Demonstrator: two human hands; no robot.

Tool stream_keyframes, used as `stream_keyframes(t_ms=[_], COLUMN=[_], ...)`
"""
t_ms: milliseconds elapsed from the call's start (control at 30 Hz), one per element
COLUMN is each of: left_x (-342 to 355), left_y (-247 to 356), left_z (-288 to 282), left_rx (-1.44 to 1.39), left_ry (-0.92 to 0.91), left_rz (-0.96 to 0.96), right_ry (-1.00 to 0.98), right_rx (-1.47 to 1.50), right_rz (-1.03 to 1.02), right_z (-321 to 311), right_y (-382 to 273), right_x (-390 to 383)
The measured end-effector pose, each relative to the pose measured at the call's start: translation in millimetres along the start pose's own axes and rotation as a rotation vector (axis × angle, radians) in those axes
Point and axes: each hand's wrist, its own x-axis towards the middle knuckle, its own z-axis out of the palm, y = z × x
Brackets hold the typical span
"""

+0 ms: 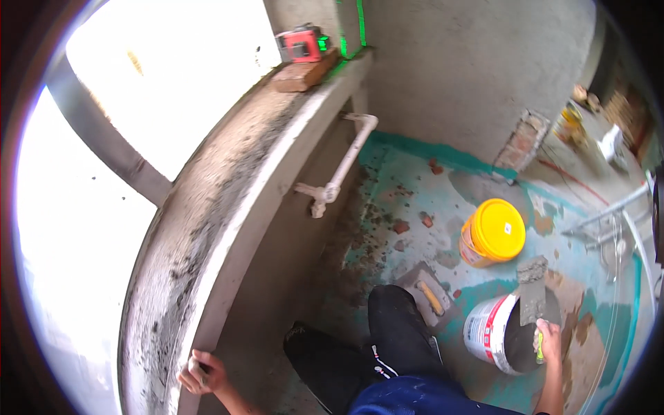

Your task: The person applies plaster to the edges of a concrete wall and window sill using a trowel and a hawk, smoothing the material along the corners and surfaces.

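nearest, at the lower left: left grip bent at the edge of a rough ledge; clamped on anything or not, cannot tell. at the lower right: right grip clamped on the green handle of a flat-bladed trowel, with grey mortar at the tip, held across the mouth of a white bucket. probably best to keep the blade flat, wrist steady and load above the bucket, to catch drips. just beyond: wooden-handled plastering float, yellow lidded pail. farther: white pipe, then red laser level atop a brick.
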Motion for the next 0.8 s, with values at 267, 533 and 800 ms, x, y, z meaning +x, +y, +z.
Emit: stream_keyframes(t_ms=[267, 533, 800], left_x=[1, 4, 3], left_y=[10, 8, 13], left_z=[-9, -9, -6], left_rx=[-0.045, -0.073, -0.101], left_ry=[-0.013, -0.020, -0.013], left_rz=[-0.018, -0.054, -0.091], right_ry=[-0.867, -0.238, 0.444], right_rx=[0.194, -0.535, -0.732], right_rz=[-0.307, -1.391, -1.666], right_z=[134, 270, 349], right_y=[-221, -439, -444], right_x=[43, 44, 82])
